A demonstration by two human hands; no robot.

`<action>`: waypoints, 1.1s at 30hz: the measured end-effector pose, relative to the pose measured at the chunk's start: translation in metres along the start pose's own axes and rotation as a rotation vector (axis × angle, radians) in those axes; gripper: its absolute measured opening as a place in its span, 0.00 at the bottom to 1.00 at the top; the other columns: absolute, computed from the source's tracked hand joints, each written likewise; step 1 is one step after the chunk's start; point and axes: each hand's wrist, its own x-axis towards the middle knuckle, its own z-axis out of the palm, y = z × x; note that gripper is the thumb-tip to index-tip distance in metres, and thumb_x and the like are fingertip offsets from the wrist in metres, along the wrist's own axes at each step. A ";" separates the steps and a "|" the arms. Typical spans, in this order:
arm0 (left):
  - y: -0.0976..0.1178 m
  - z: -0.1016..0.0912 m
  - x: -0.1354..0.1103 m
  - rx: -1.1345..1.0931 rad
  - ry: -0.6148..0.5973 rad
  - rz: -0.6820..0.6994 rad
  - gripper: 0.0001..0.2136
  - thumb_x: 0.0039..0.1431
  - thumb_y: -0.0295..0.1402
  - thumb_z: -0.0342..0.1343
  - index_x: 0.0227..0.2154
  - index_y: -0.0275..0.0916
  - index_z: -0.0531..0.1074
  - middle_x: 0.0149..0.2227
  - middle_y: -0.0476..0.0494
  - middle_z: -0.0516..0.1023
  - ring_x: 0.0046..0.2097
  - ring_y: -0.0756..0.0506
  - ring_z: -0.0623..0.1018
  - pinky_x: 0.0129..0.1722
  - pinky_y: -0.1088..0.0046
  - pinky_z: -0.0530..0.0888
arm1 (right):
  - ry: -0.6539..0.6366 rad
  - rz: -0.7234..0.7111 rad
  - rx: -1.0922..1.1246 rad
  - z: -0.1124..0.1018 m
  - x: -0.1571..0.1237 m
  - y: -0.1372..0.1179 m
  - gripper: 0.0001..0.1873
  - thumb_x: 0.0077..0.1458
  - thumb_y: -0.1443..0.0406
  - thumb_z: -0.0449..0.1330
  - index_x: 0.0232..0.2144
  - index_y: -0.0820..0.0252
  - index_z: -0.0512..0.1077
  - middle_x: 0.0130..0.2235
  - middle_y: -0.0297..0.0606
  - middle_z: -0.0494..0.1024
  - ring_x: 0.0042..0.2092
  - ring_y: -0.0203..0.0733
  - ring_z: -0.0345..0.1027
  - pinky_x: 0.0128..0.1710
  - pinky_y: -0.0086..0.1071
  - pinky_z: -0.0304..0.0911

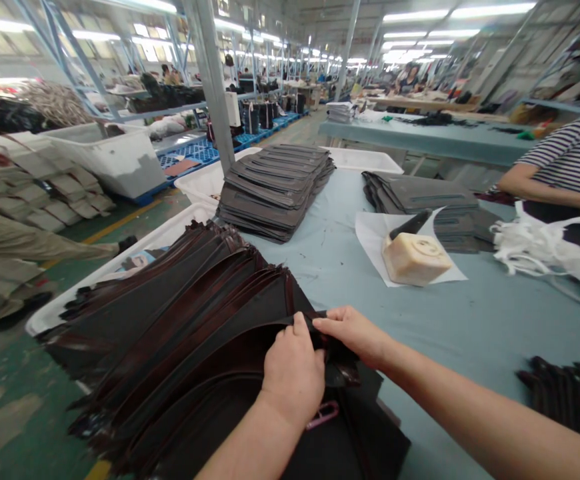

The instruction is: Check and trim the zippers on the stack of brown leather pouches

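Note:
A large stack of dark brown-black leather-like panels (170,347) fans out across the near left of the table. My left hand (293,367) is closed on the edge of a dark panel (250,343), its fingers partly hidden behind the hand. Just to the right, my right hand (354,333) pinches the same edge between thumb and fingers, almost touching the left. Under my left wrist, a pink looped handle (323,415) shows against the dark material; the rest of that tool is hidden.
Grey panels (275,190) are piled at the back, with more grey panels (420,197) to the right. A cream block (415,257) rests on white paper (370,247). White straps (545,243) lie near a person in a striped shirt (570,153). Another person's leg (45,237) shows at left.

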 end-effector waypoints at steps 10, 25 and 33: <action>-0.003 0.004 0.002 -0.183 -0.014 0.033 0.25 0.51 0.31 0.49 0.53 0.34 0.57 0.41 0.33 0.73 0.42 0.38 0.72 0.42 0.63 0.66 | -0.185 -0.167 -0.064 -0.019 -0.007 0.009 0.14 0.47 0.56 0.57 0.24 0.64 0.65 0.21 0.29 0.64 0.23 0.29 0.54 0.22 0.25 0.52; 0.027 0.015 -0.002 -1.677 -0.243 -0.229 0.24 0.52 0.29 0.49 0.53 0.34 0.54 0.42 0.36 0.73 0.38 0.46 0.75 0.41 0.67 0.69 | 0.171 -0.631 -1.033 0.028 -0.079 0.106 0.08 0.52 0.64 0.52 0.34 0.60 0.69 0.36 0.41 0.69 0.38 0.42 0.60 0.40 0.36 0.58; 0.031 0.033 -0.007 -1.099 -0.026 -0.044 0.23 0.52 0.27 0.48 0.53 0.40 0.57 0.35 0.45 0.76 0.39 0.47 0.75 0.43 0.71 0.68 | 0.216 -0.638 -1.193 0.063 -0.056 0.138 0.19 0.52 0.60 0.54 0.46 0.59 0.65 0.45 0.45 0.70 0.48 0.49 0.60 0.49 0.42 0.53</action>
